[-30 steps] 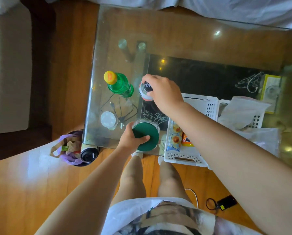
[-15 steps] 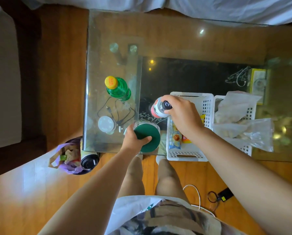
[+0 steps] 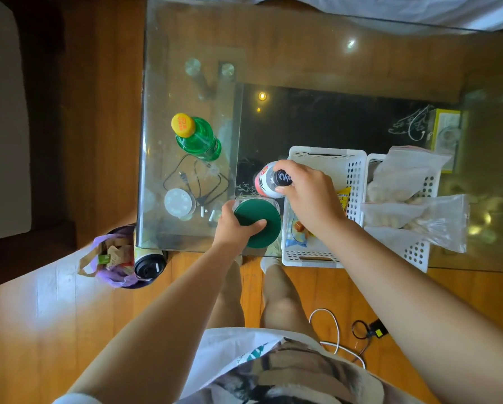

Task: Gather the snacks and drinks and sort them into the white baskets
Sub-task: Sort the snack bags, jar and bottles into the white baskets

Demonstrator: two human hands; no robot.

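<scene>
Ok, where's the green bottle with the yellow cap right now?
Head view: the green bottle stands upright on the glass table, left of the white baskets, beyond both hands, untouched.

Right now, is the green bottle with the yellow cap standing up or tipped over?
Upright. The green bottle stands on the glass table, its yellow cap on top, untouched by either hand.

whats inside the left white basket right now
The left white basket holds flat snack packets: a blue one near the front and a yellow one. The right hand and forearm cover the middle, so the rest cannot be seen.
</scene>
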